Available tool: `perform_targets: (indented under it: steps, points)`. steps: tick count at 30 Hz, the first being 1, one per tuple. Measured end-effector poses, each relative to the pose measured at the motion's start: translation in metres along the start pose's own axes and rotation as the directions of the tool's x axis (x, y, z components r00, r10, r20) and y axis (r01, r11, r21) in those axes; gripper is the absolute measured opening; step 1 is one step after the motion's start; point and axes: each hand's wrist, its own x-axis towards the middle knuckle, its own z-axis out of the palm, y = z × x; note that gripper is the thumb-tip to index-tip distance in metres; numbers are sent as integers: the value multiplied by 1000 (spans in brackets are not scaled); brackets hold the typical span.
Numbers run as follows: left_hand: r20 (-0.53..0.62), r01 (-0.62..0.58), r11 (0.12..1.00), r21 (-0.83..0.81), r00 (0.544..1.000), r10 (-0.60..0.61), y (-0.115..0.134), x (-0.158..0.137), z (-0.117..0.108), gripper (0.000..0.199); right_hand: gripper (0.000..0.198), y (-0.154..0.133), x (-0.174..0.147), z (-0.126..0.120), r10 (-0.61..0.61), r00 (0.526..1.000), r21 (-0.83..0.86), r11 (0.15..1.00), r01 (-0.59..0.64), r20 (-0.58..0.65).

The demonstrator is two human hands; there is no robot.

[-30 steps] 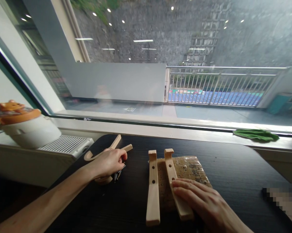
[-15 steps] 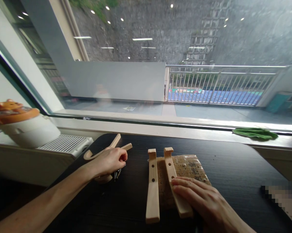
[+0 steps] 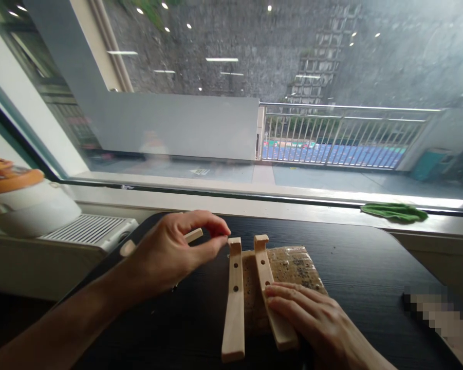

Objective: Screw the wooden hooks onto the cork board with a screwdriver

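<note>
My left hand (image 3: 195, 241) is raised by the top of one wooden hooked piece (image 3: 234, 308), thumb and forefinger pinched together. Something tiny and dark may be between the tips, too small to name. That piece is pale, with two holes and a bent upper end. Beside it lies a matching wooden piece (image 3: 262, 262), slanting across a brown taped cardboard pad (image 3: 293, 264). My right hand (image 3: 312, 313) holds this second piece down, its fingers laid over the lower part and the thumb hidden. Another wooden piece (image 3: 193, 236) shows partly behind my left hand.
The black tabletop (image 3: 354, 267) bears everything. A green cloth (image 3: 395, 211) lies on the window sill at the back right. On the left, a white pot with an orange lid (image 3: 31, 205) stands near a slotted white unit (image 3: 96, 228). A blurred-out object (image 3: 435, 318) lies at right.
My left hand has lifted from the small dark items and wooden pieces at left and moved right to the near wooden piece's top. My right hand keeps its place on the other piece.
</note>
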Motion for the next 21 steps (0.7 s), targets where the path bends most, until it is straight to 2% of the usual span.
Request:
perform_targets:
  steps: [2,4,7,12,21]
  points:
    - [95,-119,993,3,988,118,11,0,16,17,31,-1,1,-2,15,1000,7,1000,-15,24]
    - [172,-273,961,34,949,263,17,3,31,17,28,-2,3,-3,30,998,18,999,-31,56]
    - [244,-408,907,106,895,374,21,10,45,21,26,-2,5,-6,34,996,23,999,-37,86]
    - [273,-476,864,166,864,424,17,16,59,22,31,1,5,-6,14,994,29,999,-17,107]
    - [274,-475,857,202,867,416,9,18,77,25,28,1,5,-4,11,992,33,999,-15,127]
